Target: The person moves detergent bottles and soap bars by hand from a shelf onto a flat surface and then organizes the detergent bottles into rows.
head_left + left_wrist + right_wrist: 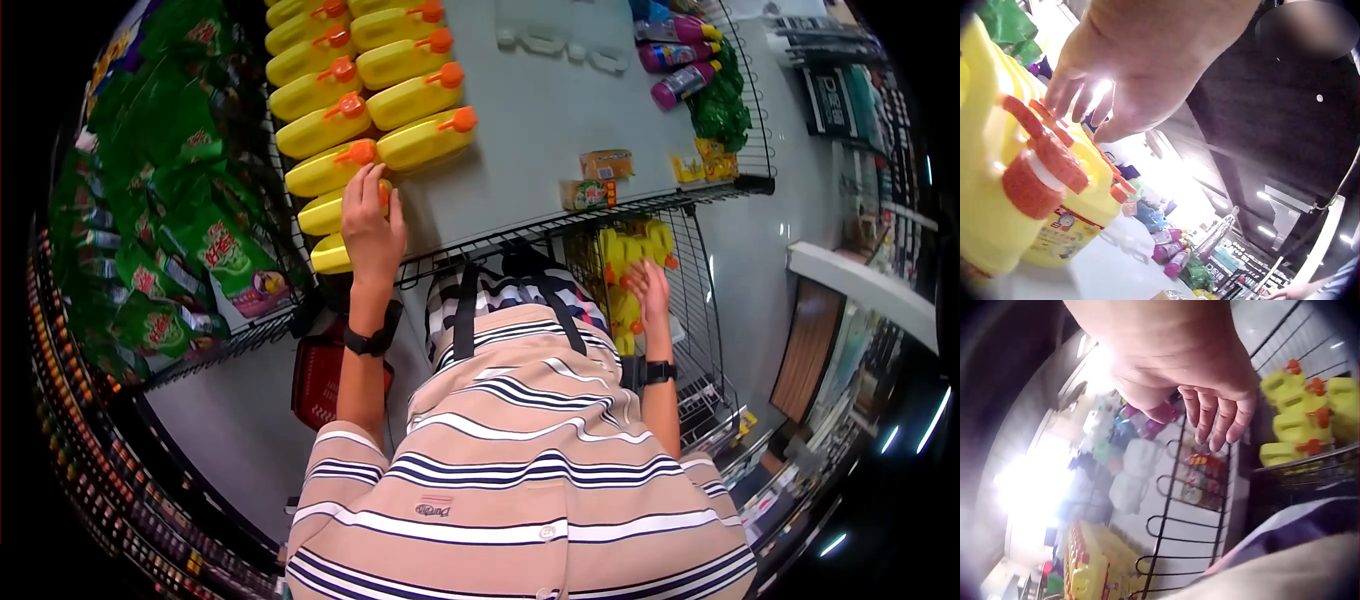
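Hovering at the orange caps [458, 119] of yellow bottles [425, 142] on the display shelf [560, 110], the left hand [374, 232] had thumb and fingers apart; contact could not be confirmed. The right hand [650, 288], digits loosely apart, hung near the wire cart [706, 290], which contained additional bottles [630, 247].

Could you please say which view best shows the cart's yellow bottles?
The right wrist view, where the yellow bottles in the cart appear largest. The head view shows them smaller, partly behind the right hand; the left wrist view, none.
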Demonstrator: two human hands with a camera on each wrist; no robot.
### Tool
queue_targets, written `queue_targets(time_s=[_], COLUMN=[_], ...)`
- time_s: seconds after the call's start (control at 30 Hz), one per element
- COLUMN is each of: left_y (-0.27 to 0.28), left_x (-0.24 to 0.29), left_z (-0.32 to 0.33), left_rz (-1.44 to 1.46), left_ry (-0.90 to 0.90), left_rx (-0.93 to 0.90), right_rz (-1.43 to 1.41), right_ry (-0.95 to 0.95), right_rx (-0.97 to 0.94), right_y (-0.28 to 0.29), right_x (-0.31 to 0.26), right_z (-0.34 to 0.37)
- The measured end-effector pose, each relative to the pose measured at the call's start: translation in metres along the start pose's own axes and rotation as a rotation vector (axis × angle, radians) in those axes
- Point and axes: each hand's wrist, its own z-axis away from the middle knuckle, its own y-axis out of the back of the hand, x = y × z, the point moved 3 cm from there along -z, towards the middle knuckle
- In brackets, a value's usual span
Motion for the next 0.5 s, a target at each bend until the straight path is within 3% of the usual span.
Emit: queue_targets(time_s=[0.1,0.17,0.23,0.3,0.33,0.4,0.43,0.5], left_y=[0.022,0.032,0.043,0.048,0.052,0.055,0.051,0.046], left_x=[-0.009,-0.014,-0.015,-0.018,-0.017,-0.013,-0.02,-0.03], left_z=[0.012,0.02,0.026,0.028,0.026,0.014,0.008,-0.006], left_rz=[-0.023,-0.079,-0.105,-0.144,-0.164,-0.204,-0.249,-0.376], left_ry=[0.049,0.058,0.078,0.1,0.103,0.044,0.045,0.047], left_rx=[-0.006,-0.057,-0.039,-0.049,-0.03,-0.038,-0.051,-0.07], right_rz=[0.22,0.386,0.666,0.743,0.723,0.914,0.891,1.148], right_ry=[0.379,0.566,0.873,1.357,1.374,1.697,1.719,1.59], right_rx=[-0.287,-0.414,-0.531,-0.541,-0.558,-0.545,-0.546,-0.557], right_y=[-0.087,-0.169,-0.241,-0.3,-0.323,-0.363,-0.374,-0.389], right_x=[-0.048,-0.092,-0.131,-0.144,-0.145,-0.141,-0.138,-0.123], right_z=[-0.035,-0.019,0.005,0.016,0.018,0.028,0.03,0.025])
